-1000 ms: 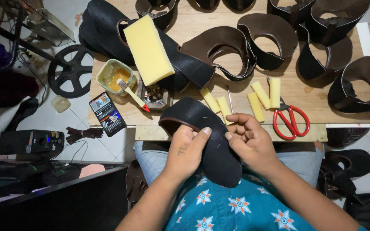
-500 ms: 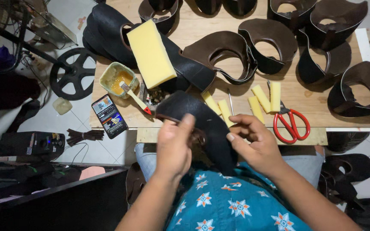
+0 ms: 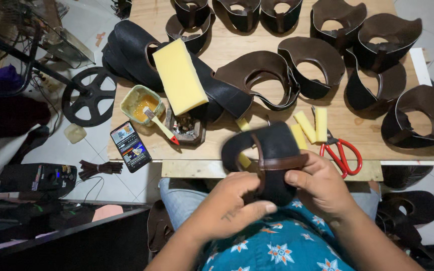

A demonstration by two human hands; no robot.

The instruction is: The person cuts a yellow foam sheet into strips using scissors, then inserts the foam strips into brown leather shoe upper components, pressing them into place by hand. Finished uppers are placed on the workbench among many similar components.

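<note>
Nearest the camera: both hands meet over the lap, above a blue flower-print shirt (image 3: 277,246). The left hand (image 3: 227,206) grips the lower part of a dark curved leather piece (image 3: 269,155), thumb pressed along its underside. The right hand (image 3: 320,185) pinches the same piece from the other side, fingertips on a narrow brown strap (image 3: 277,163) that crosses it. The piece is held in the air just in front of the near edge of the wooden table (image 3: 257,45) — folded into a loop, open end tilted to the left.

On the table's near strip: red-handled scissors (image 3: 345,153) just right of the held piece, and yellow foam strips (image 3: 312,125) beside them. Left of centre, a small tray of odds and ends (image 3: 187,128), a brush with a red tip (image 3: 159,125) resting in a pot of amber glue (image 3: 141,103), and a phone (image 3: 130,145) overhanging the table edge with its screen lit.

Farther back — a yellow sponge block (image 3: 179,75) lies on a stack of black leather (image 3: 131,50). Formed brown leather shells (image 3: 312,65) stand in rows across the middle and far side.

Off the table at left, a black spoked wheel (image 3: 89,95) on the tiled floor.
</note>
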